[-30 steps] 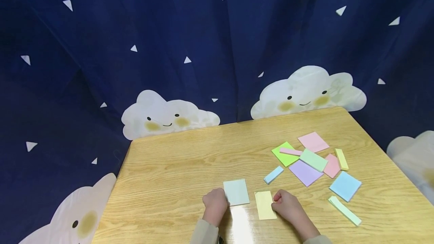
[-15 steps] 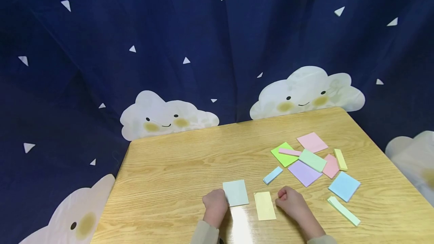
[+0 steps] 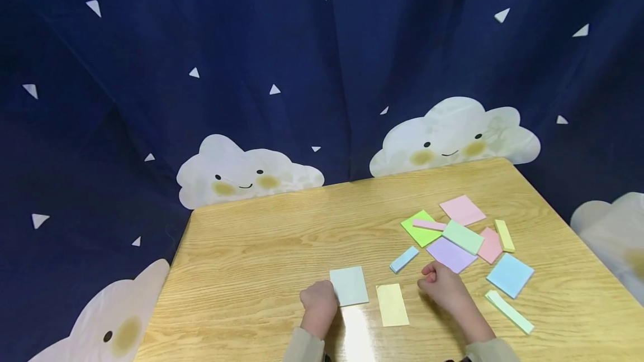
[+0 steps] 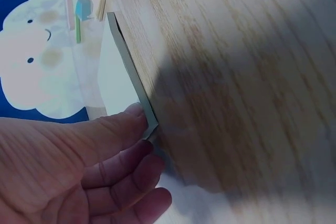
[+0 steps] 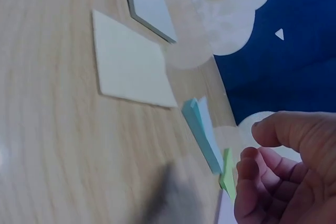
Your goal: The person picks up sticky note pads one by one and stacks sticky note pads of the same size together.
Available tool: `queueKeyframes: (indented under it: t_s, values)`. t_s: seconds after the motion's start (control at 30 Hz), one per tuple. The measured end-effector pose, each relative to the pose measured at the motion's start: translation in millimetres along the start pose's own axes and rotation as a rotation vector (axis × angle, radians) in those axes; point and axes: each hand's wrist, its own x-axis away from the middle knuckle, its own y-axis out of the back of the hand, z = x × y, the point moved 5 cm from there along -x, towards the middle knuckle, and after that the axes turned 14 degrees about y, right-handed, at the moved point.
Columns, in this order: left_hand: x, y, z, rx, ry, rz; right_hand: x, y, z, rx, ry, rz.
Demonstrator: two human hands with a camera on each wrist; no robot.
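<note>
My left hand (image 3: 320,301) pinches the near left corner of a pale grey-green sticky note pad (image 3: 349,286); in the left wrist view the thumb lies on its top face and the fingers are at its edge. To the right of that pad, a pale yellow sticky note pad (image 3: 392,305) lies flat on the table. My right hand (image 3: 445,289) is over the wood beyond the yellow pad, just short of the purple pad (image 3: 451,255). In the right wrist view a gap shows between thumb and loosely bent fingers, with nothing held. A narrow blue pad (image 5: 202,135) lies near it.
On the right of the wooden table (image 3: 261,250) lie several more pads: lime (image 3: 421,236), pink (image 3: 463,210), light green (image 3: 463,237) and a square blue one (image 3: 510,276). A narrow green pad (image 3: 509,312) lies beside the right forearm. A navy curtain (image 3: 271,32) hangs behind.
My right hand has left the yellow pad's right edge and shifted right and away from me, towards the purple pad. My left hand stays at the grey-green pad.
</note>
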Motion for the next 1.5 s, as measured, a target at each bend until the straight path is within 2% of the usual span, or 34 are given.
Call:
queueKeyframes:
  t_s: [0.13, 0.43, 0.83, 1.1, 1.5]
  values:
    - [-0.6, -0.8, 0.5, 0.007, 0.004, 0.009, -1.6, 9, -4, 0.013, -0.028, 0.011]
    - [0.5, 0.3, 1.7, 0.011, 0.005, 0.001, -1.2, 26, -8, 0.069, -0.022, 0.004]
    - [-0.5, 0.3, 2.0, 0.039, 0.003, 0.026, 2.6, 39, -19, 0.116, -0.015, -0.016]
    - [-0.4, -0.7, 2.4, 0.050, 0.000, 0.015, 6.3, 49, -28, 0.157, -0.018, -0.025]
    - [-1.0, -0.1, 2.6, 0.030, 0.005, 0.028, 12.8, 63, -41, 0.158, -0.079, -0.016]
